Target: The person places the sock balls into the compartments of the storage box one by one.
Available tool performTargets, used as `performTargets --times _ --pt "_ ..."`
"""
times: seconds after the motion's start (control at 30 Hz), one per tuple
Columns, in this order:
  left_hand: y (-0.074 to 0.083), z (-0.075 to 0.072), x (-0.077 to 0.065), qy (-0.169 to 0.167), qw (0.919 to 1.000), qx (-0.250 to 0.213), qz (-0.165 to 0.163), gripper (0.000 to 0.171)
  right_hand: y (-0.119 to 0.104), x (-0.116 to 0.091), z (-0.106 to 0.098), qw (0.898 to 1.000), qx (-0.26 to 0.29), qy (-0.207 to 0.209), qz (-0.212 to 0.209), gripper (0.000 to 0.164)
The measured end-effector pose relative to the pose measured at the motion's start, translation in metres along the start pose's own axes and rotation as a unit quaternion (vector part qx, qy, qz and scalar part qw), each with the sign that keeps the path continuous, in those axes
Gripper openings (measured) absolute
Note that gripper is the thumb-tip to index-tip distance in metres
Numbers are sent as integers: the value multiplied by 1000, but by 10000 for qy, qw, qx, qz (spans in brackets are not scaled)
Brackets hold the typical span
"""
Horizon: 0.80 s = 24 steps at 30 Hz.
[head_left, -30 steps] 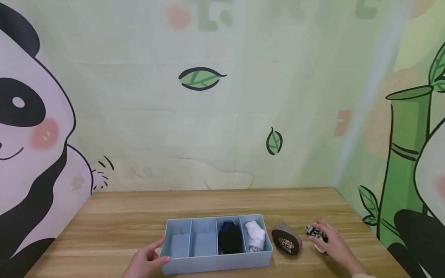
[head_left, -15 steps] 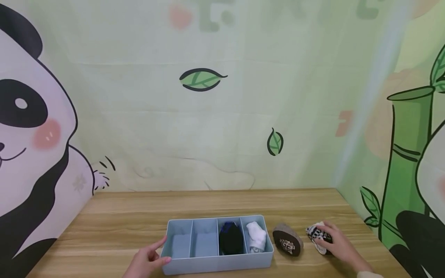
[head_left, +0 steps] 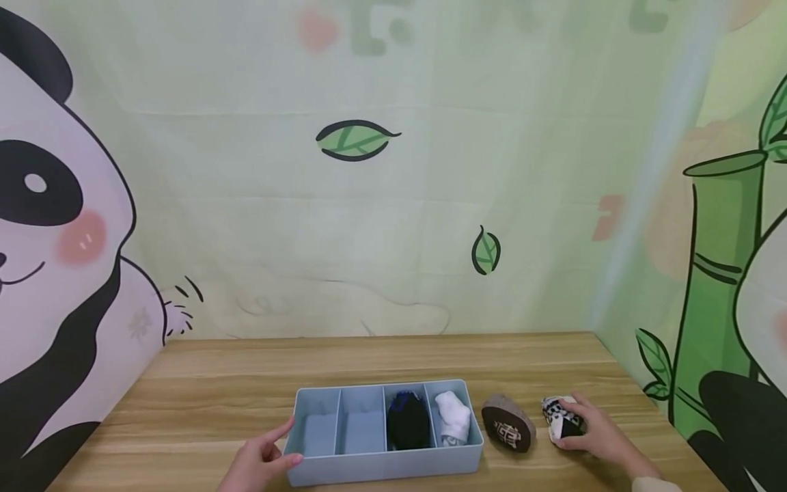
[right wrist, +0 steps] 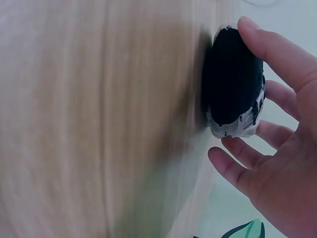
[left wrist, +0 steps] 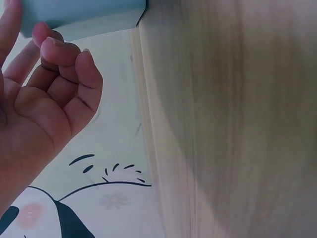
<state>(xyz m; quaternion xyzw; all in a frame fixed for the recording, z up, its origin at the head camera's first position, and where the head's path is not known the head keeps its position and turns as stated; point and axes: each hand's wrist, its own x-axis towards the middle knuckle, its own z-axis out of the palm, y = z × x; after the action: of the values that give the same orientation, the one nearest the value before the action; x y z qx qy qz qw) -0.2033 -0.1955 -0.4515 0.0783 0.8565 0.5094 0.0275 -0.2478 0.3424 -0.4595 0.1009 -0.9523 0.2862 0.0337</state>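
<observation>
A light blue divided storage box (head_left: 384,470) stands on the table. My left hand (head_left: 255,463) holds its left end, index finger at the side rim and thumb at the front corner. In the left wrist view the other fingers curl loosely below the box. To the right, my right hand (head_left: 599,434) grips a rolled black-and-white patterned sock (head_left: 555,413) between thumb and fingers. The right wrist view shows a large black patch on the sock (right wrist: 235,74). Between box and right hand lies a grey-brown rolled sock (head_left: 509,424) with pale lettering.
The box's two right compartments hold a black rolled sock (head_left: 408,424) with blue at its top and a white rolled sock (head_left: 453,418). Its two left compartments show bare floors. Behind the wooden table (head_left: 246,369) hangs a panda-and-bamboo backdrop (head_left: 393,225).
My right hand has turned the patterned sock in place, its fingers shifting so more of the sock shows. The left hand and the box have stayed put.
</observation>
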Motion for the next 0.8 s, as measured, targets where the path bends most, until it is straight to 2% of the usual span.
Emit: performTargets --times 0.17,0.4,0.53,0.8 --pt "1 0 0 6 9998 110 -137 73 1 -1 1 9998 158 -78 102 70" --pt "0 0 1 -6 9998 89 -192 72 -2 0 2 9998 71 -144 128 53" --pt "0 1 1 17 9996 59 -266 73 -1 0 4 9997 -96 -127 166 57" --pt "2 1 1 37 9993 96 -350 72 2 1 6 9993 221 -203 203 63"
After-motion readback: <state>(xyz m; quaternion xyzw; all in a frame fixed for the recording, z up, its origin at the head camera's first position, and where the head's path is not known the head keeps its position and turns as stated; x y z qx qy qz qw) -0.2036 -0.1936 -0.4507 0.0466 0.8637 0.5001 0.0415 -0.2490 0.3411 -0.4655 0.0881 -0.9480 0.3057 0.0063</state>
